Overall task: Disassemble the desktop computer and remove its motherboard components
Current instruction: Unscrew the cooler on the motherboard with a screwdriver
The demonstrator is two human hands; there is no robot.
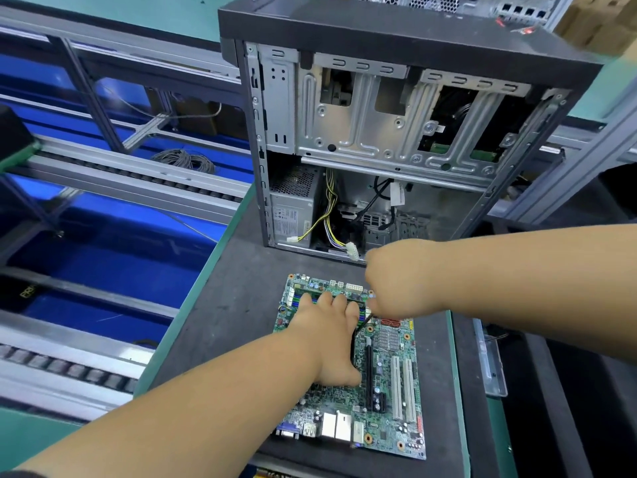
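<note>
From the head view, a green motherboard (pixel 386 374) lay flat on a dark, soft-looking mat (pixel 220 305) near the front edge of the bench (pixel 179 326), which had a green rim. The board was a bumpy rectangle full of tiny parts, with two long white slots (pixel 403 389), one long black slot (pixel 368 374), a small silver block with ridges (pixel 388 339) and shiny metal ports (pixel 336 427) along its near side. Any writing on the board was too small to read. The left hand (pixel 332 336) lay on the board with its fingers stretched out straight and spread a little, the tips pressing on the memory sticks (pixel 310 298) at the far end. The right hand (pixel 401 281) was over the far right corner of the board with its fingers curled in; a thin black thing (pixel 366 320) stuck out below it, and I could not tell for sure what it was. Behind the board, toward the back of the bench, stood the open computer case (pixel 396 132), made of grey bent metal with a black top. Inside it sat a grey power box (pixel 293 215) with a label too blurry to read, and yellow and black wires (pixel 327 208) ending in a white plug (pixel 352 251). To the left ran a roller track (pixel 103 174) above blue bins (pixel 103 263).
</note>
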